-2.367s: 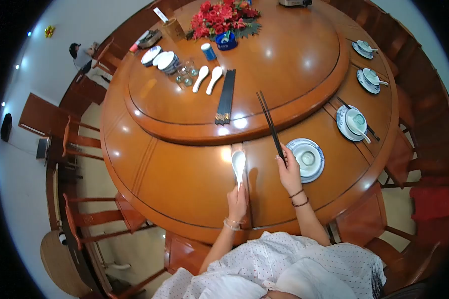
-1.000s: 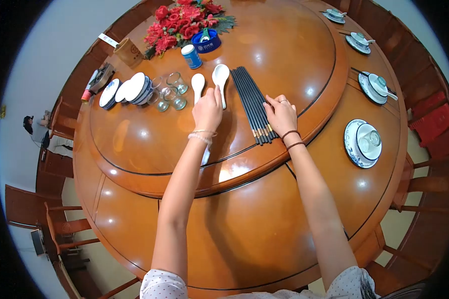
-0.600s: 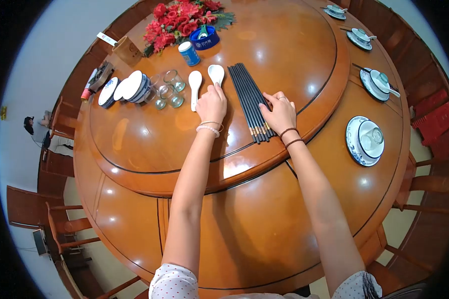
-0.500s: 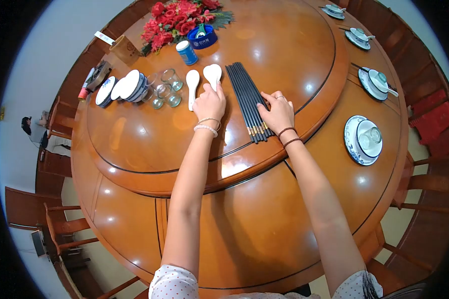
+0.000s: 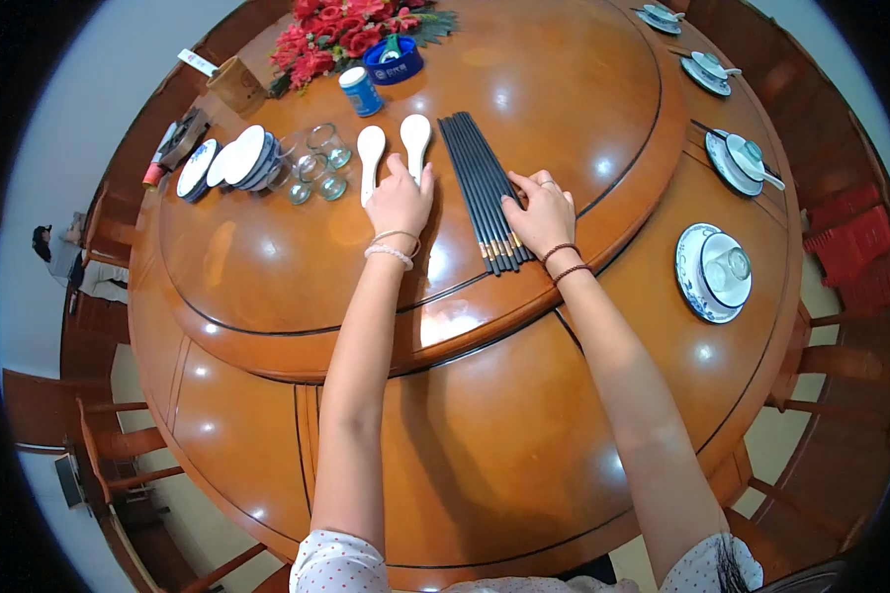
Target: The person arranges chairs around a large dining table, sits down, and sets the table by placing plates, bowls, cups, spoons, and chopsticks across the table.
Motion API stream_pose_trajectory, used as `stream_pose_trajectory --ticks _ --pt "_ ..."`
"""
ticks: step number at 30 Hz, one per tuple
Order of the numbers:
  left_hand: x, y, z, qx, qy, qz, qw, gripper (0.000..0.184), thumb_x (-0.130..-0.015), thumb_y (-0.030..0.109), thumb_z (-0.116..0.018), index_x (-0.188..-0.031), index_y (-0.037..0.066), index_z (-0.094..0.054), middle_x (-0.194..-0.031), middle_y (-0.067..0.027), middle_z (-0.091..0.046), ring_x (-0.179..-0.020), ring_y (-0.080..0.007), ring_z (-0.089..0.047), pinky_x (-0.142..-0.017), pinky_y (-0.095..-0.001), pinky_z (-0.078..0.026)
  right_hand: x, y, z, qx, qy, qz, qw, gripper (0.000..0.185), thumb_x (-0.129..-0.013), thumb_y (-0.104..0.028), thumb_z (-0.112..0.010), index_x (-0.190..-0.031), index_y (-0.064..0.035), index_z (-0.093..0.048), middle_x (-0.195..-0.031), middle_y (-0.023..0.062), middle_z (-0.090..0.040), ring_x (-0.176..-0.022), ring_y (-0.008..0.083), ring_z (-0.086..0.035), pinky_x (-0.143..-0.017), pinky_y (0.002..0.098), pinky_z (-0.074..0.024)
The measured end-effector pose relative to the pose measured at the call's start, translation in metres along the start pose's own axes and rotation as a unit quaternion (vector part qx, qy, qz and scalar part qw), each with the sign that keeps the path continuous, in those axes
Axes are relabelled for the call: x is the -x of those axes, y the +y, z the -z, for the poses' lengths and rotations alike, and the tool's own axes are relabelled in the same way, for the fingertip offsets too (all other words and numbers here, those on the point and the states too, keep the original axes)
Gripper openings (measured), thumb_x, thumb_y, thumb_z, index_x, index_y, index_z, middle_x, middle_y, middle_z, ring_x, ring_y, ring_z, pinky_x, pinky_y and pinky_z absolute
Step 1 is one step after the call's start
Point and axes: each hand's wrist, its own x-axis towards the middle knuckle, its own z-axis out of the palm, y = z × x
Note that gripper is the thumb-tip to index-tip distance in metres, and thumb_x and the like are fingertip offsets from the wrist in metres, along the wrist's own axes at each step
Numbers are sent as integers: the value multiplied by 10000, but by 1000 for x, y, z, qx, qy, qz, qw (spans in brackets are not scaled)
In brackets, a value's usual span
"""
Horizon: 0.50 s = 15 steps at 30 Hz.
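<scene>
My left hand [image 5: 400,201] is closed around the handle of a white spoon [image 5: 415,136], which lies on the raised round turntable [image 5: 267,287]. Just left of it, a second white spoon [image 5: 370,148] lies with its handle end by my fingers. My right hand [image 5: 544,211] rests at the right side of a row of black chopsticks [image 5: 478,188], thumb and fingers pinched at the outermost ones. The chopsticks lie side by side, their gold-banded ends toward me.
Glasses [image 5: 311,168], stacked bowls [image 5: 247,158], a blue can [image 5: 361,93], a blue ashtray [image 5: 394,65] and red flowers [image 5: 336,38] stand on the turntable. A plate with bowl and glass [image 5: 697,282] sits at right. A person [image 5: 64,262] is at far left.
Both hands have moved from the near table edge onto the turntable. The spoon and chopsticks that were raised now lie beside the others. Lately the right spoon has shifted slightly apart from my fingertips.
</scene>
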Motion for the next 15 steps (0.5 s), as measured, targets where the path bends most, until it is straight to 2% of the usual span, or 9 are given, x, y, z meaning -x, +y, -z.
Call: stream_pose_trajectory --ticks 3,8,12,13,15 --pt "0 0 -4 40 -11 14 999 540 -797 388 -512 -1158 14 -367 -707 -213 -613 -681 -367 -610 -625 -448 -479 -1 2 -2 -4 8 8 1000 379 -696 -298 -552 -1017 -111 -625 -930 97 -562 -920 234 -533 -801 369 -373" --pt "3 2 -9 33 -29 15 999 516 -791 343 -530 -1184 64 -347 -767 -208 -620 -730 -363 -606 -640 -453 -471 1 1 2 3 38 28 999 361 -675 -290 -553 -985 -119 -622 -921 113 -569 -900 252 -544 -788 383 -383" --pt "14 10 2 43 6 26 999 688 -789 501 -502 -1249 43 -275 -886 -244 -603 -827 -396 -583 -705 -464 -454 0 1 5 -36 64 12 997 383 -684 -281 -560 -1018 -103 -615 -897 104 -574 -860 257 -555 -767 380 -397" --pt "17 10 3 43 8 46 998 713 -791 523 -487 -1260 37 -258 -906 -251 -597 -835 -407 -578 -714 -465 -451 0 0 10 -78 34 -6 996 370 -673 -238 -537 -995 -70 -607 -936 129 -560 -915 258 -535 -817 397 -373" --pt "28 16 13 61 5 93 994 762 -791 577 -442 -1267 17 -240 -950 -271 -581 -868 -433 -562 -744 -476 -438 0 3 10 -107 51 2 993 362 -672 -222 -534 -990 -66 -606 -935 130 -557 -911 264 -532 -819 392 -373"
